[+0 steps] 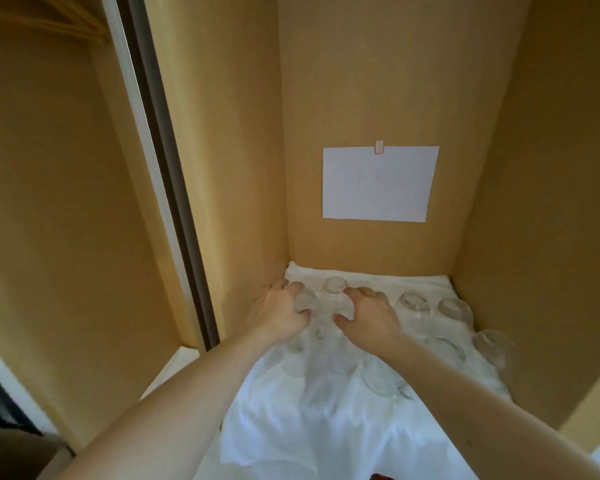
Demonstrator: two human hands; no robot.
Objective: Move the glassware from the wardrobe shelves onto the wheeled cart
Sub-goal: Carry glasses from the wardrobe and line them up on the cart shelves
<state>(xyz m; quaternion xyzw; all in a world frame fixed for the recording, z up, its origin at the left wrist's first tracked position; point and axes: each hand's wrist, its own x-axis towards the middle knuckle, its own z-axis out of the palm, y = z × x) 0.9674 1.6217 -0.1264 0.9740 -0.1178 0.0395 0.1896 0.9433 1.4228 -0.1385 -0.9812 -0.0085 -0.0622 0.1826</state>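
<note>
Both forearms over white cloth (326,427), left hand (284,311) and right hand (369,318) each curled round upturned glasses (334,285) (blurred).

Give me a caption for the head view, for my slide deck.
Both hands, left and right, grip upturned glasses on a white cloth.

Glasses (416,303) crowding cloth (326,427) across shelf, standing close together, leaving little gap between. Side walls (222,168) closing in left and right, back wall (371,81) behind. Open space lying above glasses and at front.
</note>
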